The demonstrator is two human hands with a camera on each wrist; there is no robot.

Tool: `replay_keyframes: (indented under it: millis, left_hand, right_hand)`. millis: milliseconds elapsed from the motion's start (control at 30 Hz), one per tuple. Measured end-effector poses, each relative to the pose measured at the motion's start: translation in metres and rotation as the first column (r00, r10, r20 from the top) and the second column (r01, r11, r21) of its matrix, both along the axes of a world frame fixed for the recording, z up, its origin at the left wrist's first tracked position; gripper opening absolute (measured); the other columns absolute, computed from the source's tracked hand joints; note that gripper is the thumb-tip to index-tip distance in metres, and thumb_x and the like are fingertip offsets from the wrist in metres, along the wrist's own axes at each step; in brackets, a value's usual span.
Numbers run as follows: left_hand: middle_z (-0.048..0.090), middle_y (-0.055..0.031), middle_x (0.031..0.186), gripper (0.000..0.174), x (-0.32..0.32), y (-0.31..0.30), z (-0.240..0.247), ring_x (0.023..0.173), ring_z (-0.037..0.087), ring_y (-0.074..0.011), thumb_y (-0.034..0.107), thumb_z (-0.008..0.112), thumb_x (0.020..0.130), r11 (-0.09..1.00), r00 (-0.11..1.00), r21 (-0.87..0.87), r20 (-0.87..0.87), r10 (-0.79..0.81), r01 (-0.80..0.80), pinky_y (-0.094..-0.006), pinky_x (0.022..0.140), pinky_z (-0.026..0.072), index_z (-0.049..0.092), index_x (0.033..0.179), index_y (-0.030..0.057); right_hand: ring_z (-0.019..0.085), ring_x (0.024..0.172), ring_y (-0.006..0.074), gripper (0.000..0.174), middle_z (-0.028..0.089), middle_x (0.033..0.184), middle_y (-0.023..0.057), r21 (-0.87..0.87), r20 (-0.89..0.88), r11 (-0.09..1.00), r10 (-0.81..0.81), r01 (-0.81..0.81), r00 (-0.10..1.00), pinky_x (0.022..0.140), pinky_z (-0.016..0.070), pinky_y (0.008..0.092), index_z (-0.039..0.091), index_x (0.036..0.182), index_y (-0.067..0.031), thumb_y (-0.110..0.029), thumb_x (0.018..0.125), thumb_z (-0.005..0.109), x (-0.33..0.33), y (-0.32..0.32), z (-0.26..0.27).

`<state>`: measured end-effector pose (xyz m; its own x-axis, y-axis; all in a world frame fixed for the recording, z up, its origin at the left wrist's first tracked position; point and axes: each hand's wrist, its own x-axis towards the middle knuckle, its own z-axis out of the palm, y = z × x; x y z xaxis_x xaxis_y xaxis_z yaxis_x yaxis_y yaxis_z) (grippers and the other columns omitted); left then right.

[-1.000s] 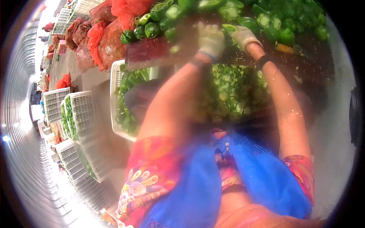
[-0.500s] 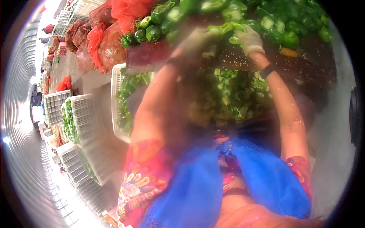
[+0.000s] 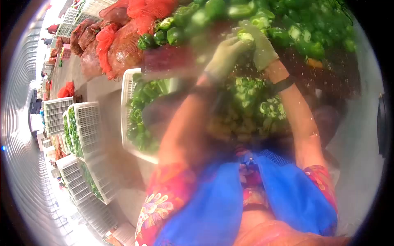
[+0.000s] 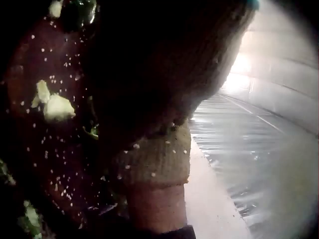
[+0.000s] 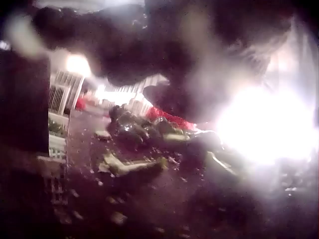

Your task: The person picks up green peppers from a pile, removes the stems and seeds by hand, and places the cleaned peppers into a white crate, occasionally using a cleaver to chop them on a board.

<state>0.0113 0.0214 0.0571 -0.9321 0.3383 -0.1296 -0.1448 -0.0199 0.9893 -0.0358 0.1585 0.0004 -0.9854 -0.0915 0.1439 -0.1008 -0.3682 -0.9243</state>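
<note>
A piece of green pepper (image 3: 246,36) shows its pale cut side between two gloved hands, over a dark tabletop. My left hand (image 3: 226,56) pinches it from the left, while my right hand (image 3: 263,50) grips it from the right with bent fingers. Both gloves are whitish, and their fingers hide part of the pepper. A dark gloved hand with its knitted cuff (image 4: 154,164) fills the middle of the left wrist view. In the right wrist view, a pale strip of pepper (image 5: 129,167) lies among seeds; dark blurred shapes cover the top.
Green peppers (image 3: 312,47), some cut, are heaped at the far side. Cut pepper pieces (image 3: 246,90) lie below the hands. A white crate (image 3: 125,96) with peppers stands at left. Red mesh sacks (image 3: 123,45) and stacked crates (image 3: 88,127) are farther left.
Half a second ago the left hand was blurred and farther left, with the pepper stretched between the hands. Now the hands are close together around the pepper, and the left has moved right.
</note>
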Motion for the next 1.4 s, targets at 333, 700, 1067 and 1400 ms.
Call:
replay_keyframes:
  millis: [333,700,1067,1400]
  left_hand:
    - [0.065,-0.0109,0.084,0.018,0.055,0.016,-0.026,0.074,0.062,-0.0256,0.022,0.062,0.09,0.888,0.827,-0.459,-0.498,-0.261,0.004,-0.0394,0.065,0.0494,0.067,0.101,0.0088]
    - [0.063,-0.0151,0.118,0.031,0.061,0.041,-0.078,0.106,0.06,-0.0263,0.029,0.06,0.095,0.928,0.799,0.042,-0.495,0.342,-0.371,-0.0347,0.093,0.0456,0.065,0.115,0.0054]
    - [0.068,-0.0142,0.109,0.059,0.083,0.012,-0.102,0.094,0.067,-0.0352,0.054,0.04,0.096,0.567,0.93,-0.805,-0.052,-0.365,0.177,-0.0469,0.083,0.0524,0.064,0.114,0.0035]
    - [0.054,-0.021,0.124,0.048,-0.063,-0.079,-0.052,0.11,0.057,-0.038,0.039,0.071,0.079,0.105,0.95,-0.958,-0.28,-0.135,-0.267,-0.0472,0.092,0.0492,0.062,0.117,0.0109]
  right_hand:
    - [0.066,0.085,0.0219,0.031,0.068,0.091,0.0107,-0.517,0.375,0.855,0.258,-0.03,0.89,0.079,0.0537,0.0306,0.062,0.097,-0.0027,-0.033,0.096,0.057,0.074,0.023,-0.004]
    - [0.062,0.081,0.024,0.033,0.061,0.095,0.0108,-0.431,0.493,0.837,-0.095,0.338,0.865,0.078,0.0524,0.0367,0.06,0.104,-0.0109,-0.041,0.096,0.051,0.061,0.014,-0.021]
    - [0.064,0.08,0.0235,0.025,0.063,0.092,0.0119,-0.187,0.557,0.898,-0.238,0.399,0.796,0.077,0.0596,0.0414,0.058,0.102,-0.0046,-0.028,0.093,0.061,0.104,0.045,0.027]
    - [0.065,0.085,0.023,0.031,0.065,0.1,0.0135,-0.139,0.424,0.976,-0.095,0.168,0.901,0.076,0.058,0.0339,0.058,0.112,-0.0006,-0.024,0.093,0.062,0.101,0.049,0.029]
